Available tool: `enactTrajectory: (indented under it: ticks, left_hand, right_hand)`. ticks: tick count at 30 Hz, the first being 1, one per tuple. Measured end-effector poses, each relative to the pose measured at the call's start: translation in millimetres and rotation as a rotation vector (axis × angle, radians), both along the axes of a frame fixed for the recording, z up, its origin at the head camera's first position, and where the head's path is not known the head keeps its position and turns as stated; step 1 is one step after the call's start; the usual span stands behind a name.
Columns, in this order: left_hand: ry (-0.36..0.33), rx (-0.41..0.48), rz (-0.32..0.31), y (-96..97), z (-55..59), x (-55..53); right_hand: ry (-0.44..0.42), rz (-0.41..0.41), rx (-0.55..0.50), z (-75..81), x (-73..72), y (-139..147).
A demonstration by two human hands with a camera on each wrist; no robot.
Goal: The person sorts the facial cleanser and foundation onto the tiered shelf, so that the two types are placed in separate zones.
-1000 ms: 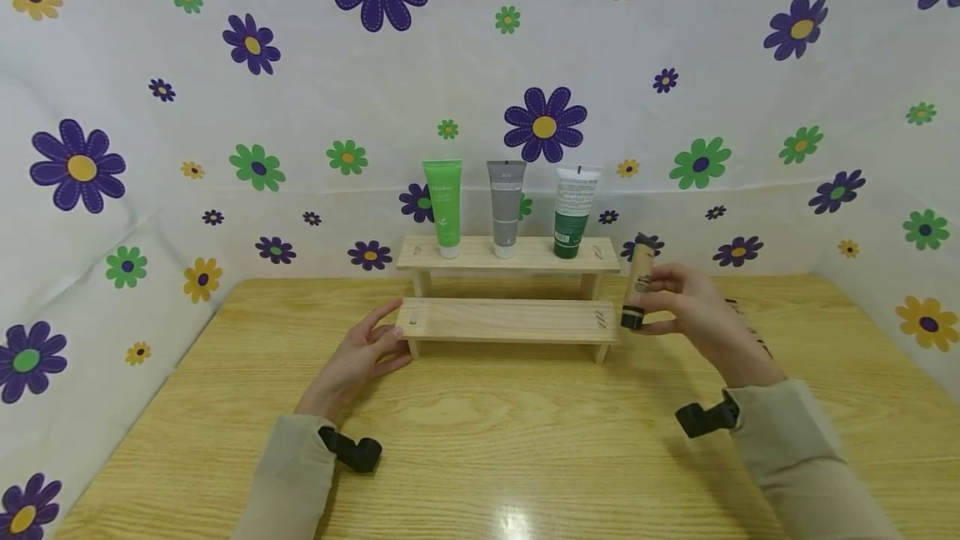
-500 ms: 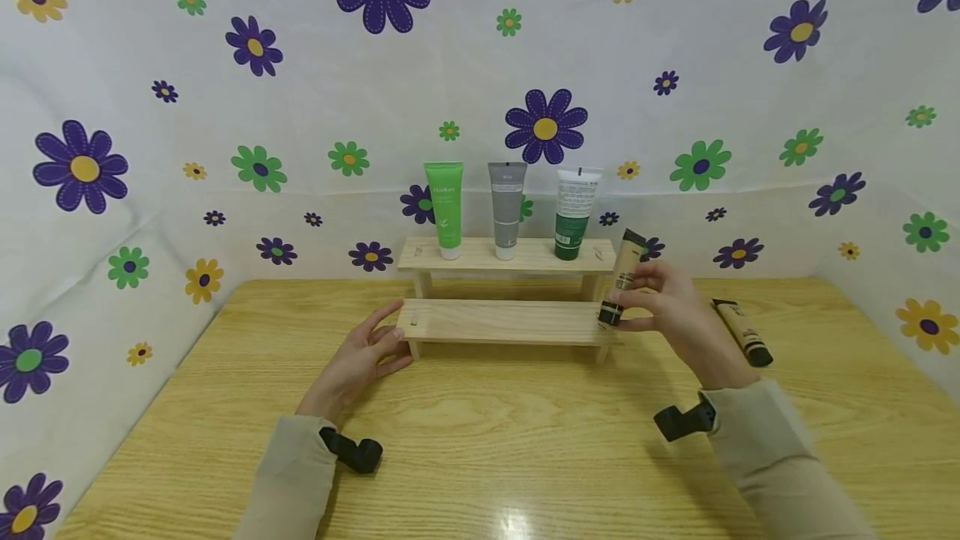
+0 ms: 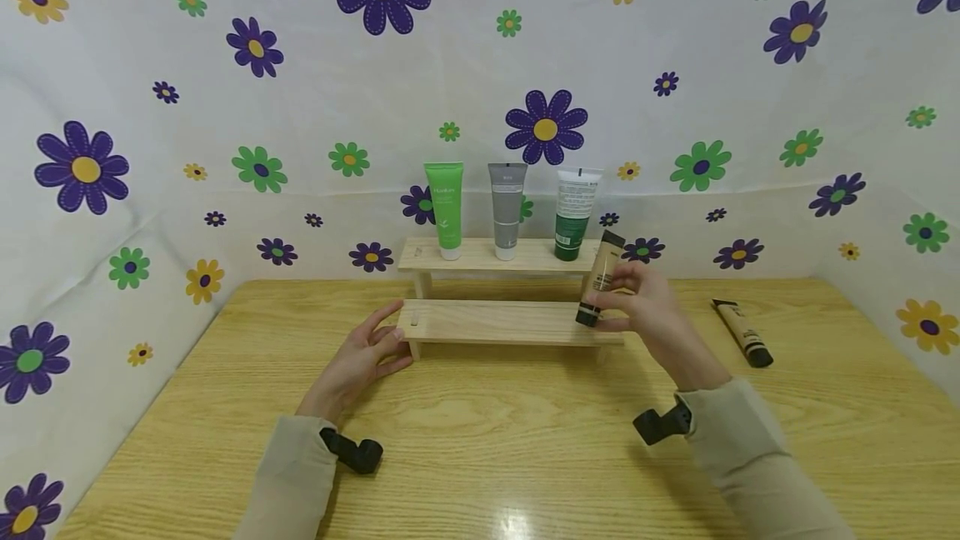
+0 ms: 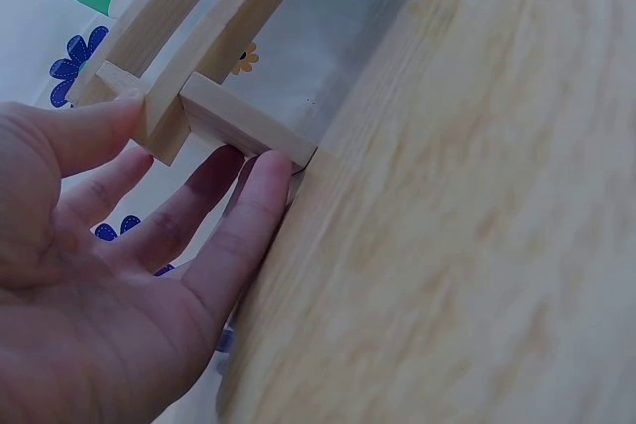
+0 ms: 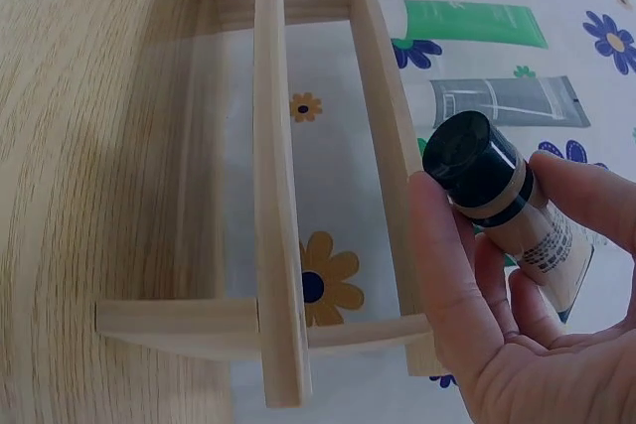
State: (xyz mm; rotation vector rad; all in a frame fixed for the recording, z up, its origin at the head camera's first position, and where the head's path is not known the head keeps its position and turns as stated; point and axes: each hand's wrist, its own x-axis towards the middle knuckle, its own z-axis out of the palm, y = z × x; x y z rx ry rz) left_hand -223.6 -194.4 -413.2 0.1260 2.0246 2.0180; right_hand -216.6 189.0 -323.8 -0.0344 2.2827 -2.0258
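A two-tier wooden display stand (image 3: 487, 322) stands on the table in the head view. My left hand (image 3: 358, 361) holds its left end, thumb at the board's edge and fingertips at the leg, as the left wrist view shows of the end leg (image 4: 243, 118). My right hand (image 3: 648, 319) grips a tan squeeze tube (image 3: 602, 269) with a black cap (image 5: 472, 158). Cap down and tilted, the tube is at the right part of the lower step; whether it touches the wood I cannot tell.
On the upper step stand a green tube (image 3: 446, 207), a grey tube (image 3: 507, 211) and a white-and-green tube (image 3: 576, 211), caps down. Another tan tube (image 3: 742, 333) lies on the table at right. Behind hangs a flower-patterned cloth (image 3: 465, 65).
My right hand has carried the tan tube leftward, from beside the stand to the lower step's right part, and the tube leans more to the right. My left hand stays put.
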Motion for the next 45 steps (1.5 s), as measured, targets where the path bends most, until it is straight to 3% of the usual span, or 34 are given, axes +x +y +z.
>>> enactTrajectory:
  ticks: [45]
  left_hand:
    - [0.004, 0.007, 0.001, -0.2, -1.6, -0.9]
  right_hand:
    - [0.018, 0.047, -0.081, -8.4, -17.5, -87]
